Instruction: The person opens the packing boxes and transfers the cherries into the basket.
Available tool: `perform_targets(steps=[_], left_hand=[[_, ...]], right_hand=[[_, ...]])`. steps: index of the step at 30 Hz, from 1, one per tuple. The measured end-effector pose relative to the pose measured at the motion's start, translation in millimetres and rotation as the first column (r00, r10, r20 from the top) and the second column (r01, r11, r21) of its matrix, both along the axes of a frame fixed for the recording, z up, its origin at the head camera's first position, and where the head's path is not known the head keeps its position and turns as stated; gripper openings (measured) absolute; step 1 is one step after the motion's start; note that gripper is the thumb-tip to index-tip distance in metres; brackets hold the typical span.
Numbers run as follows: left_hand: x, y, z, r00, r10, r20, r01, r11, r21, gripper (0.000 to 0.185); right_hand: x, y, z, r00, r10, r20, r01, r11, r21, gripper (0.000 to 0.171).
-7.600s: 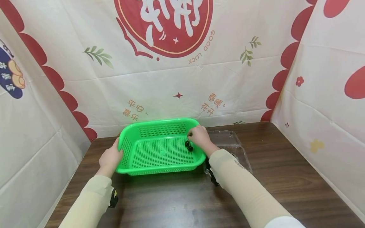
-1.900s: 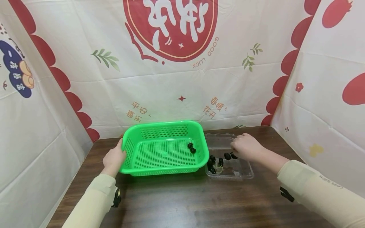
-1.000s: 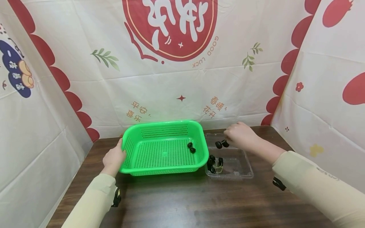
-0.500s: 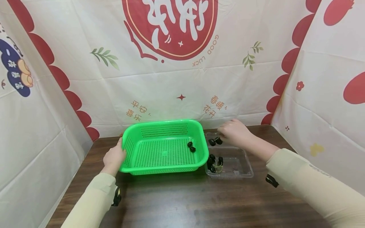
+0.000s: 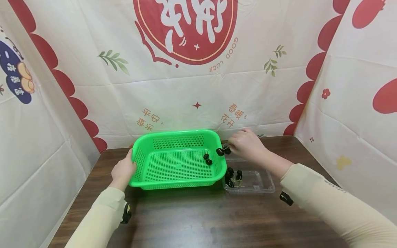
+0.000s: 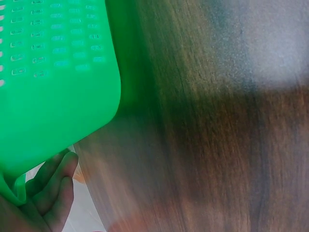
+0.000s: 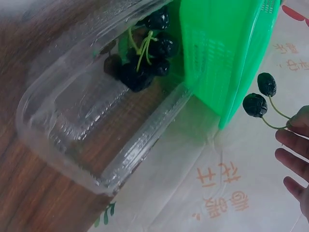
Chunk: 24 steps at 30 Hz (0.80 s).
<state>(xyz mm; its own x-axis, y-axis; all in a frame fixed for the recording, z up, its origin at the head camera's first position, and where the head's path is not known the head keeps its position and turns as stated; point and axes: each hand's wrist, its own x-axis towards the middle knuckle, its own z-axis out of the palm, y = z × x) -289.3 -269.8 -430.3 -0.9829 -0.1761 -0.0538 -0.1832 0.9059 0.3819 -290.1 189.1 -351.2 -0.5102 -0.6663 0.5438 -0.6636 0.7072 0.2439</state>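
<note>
Shifting leftward since the earlier head frame: carrying a pair of dark fruits (image 5: 220, 152) in the right hand (image 5: 246, 144), from beyond the clear box (image 5: 262, 182) to the right rim of the green basket (image 5: 173, 183). In the head view, pinching that pair with the right hand, overlapping the rim to the eye and leaving any touch unclear. Gripping the basket's opposite rim with the left hand (image 5: 124, 168), staying in the same spot as before. Showing two more dark fruits (image 5: 209, 162) on the basket floor, near its right wall. Seeing the clear box just beside the basket on the brown bench (image 5: 192, 220), with a bunch of dark fruits (image 5: 230, 177) at its basket end. Wearing pale sleeves (image 5: 102, 210) on both arms, and facing a printed cloth (image 5: 186, 86) behind the bench.

In the left wrist view, filling the upper left with the basket's green side and corner, and the right with bare bench. Curling fingers (image 6: 60, 188) behind the rim at lower left, holding the basket there.

In the right wrist view, pinching the pair by thin green stems (image 7: 274, 126) between thumb and fingertips, while leaving the lower fingers loosely apart. Dangling the fruits well apart from the bunch, and showing them against the cloth. Looking down into the box, close against the basket wall.
</note>
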Motion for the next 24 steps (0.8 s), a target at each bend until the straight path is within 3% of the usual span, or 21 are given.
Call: perform_targets(steps=[12,24], left_hand=[[1.0,1,0.4,1.0,0.004,0.008,-0.004,1.0,-0.01,0.068],[1.5,0,-0.4,1.0,-0.004,-0.008,0.004,1.0,0.015,0.068]], right_hand=[[-3.0,-20,-11.0,0.999,0.029,0.038,-0.027,0.997,-0.068,0.014],[1.5,-41,-19.0,0.984,0.005,0.179,0.013,0.995,-0.099,0.008]])
